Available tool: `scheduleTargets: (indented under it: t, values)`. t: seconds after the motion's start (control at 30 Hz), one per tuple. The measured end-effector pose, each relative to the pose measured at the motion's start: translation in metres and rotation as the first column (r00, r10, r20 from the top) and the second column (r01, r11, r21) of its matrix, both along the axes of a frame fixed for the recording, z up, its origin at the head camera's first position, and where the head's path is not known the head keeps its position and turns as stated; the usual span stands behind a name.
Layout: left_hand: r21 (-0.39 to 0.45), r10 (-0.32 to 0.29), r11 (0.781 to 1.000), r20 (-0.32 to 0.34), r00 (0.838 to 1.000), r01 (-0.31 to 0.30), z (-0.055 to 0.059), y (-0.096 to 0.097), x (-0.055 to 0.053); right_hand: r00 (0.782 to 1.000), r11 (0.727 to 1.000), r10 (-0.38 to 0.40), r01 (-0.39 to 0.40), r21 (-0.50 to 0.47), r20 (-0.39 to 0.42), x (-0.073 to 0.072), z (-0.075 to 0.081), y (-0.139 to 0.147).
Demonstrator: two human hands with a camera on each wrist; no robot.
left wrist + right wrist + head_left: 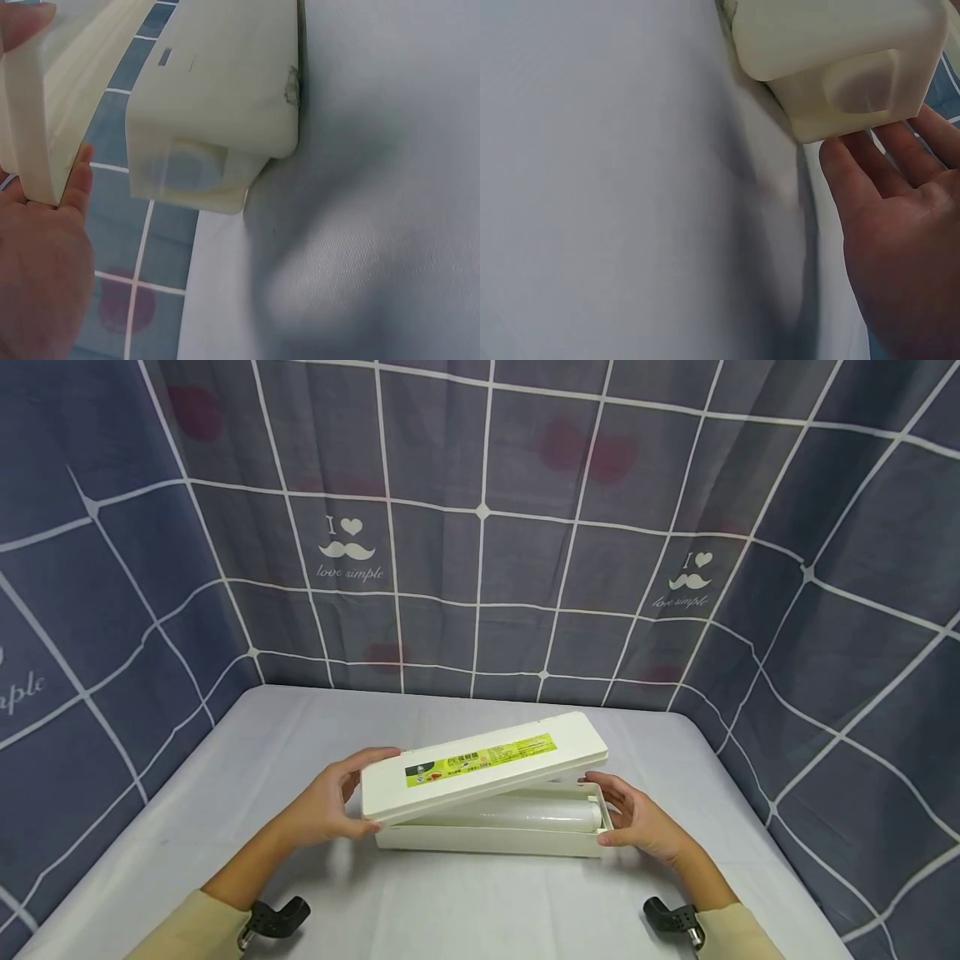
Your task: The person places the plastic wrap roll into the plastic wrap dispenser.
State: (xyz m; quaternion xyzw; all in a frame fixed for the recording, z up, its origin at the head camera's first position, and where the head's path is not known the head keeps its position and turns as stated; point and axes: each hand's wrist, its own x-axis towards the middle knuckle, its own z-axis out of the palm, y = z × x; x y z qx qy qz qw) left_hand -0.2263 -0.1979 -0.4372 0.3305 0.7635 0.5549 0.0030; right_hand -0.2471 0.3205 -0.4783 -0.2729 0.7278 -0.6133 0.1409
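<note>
A long cream-white cling film box (487, 841) sits on the table with a roll of clear cling film (540, 816) inside. Its lid (480, 762), bearing a green-yellow label, is tilted above the box, left end nearer me and right end farther back. My left hand (330, 802) grips the lid's left end, thumb on the near side and fingers on the far side. At the box's right end, my right hand (641, 822) holds the corners between thumb and fingers. In the left wrist view the lid (30, 112) stands apart from the box's end (217, 75).
A white cloth-like surface covers the table (465, 902). Dark grey-blue curtains (442, 543) with white grid lines enclose the back and both sides. Black wrist-worn devices (279, 917) sit by both sleeves.
</note>
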Motion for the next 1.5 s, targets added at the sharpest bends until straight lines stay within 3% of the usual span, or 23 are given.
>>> scheduleTargets:
  t: [0.27,0.6,1.1,1.27,1.5]
  values:
    - [-0.005,-0.019,1.000,0.001,1.000,0.019,-0.003,0.004,0.000,0.985,0.992,-0.121,0.124,0.016,-0.123,-0.002,0.011,-0.002]
    - [-0.011,-0.034,0.999,0.048,0.998,0.035,-0.002,0.007,0.003,0.965,0.987,-0.159,0.147,-0.072,-0.207,-0.007,0.029,-0.008]
    - [-0.026,-0.073,0.997,0.034,0.997,0.074,-0.006,0.007,0.002,0.973,0.992,-0.115,0.102,-0.075,-0.198,-0.008,0.043,-0.012]
    - [-0.043,-0.070,0.997,0.034,0.997,0.071,-0.006,0.007,0.001,0.989,0.997,-0.072,0.067,-0.044,-0.133,-0.006,0.049,-0.015]
    - [-0.017,-0.142,0.990,0.055,0.988,0.143,-0.007,0.003,-0.001,0.997,1.000,-0.025,0.024,-0.007,-0.067,-0.003,0.050,-0.017]
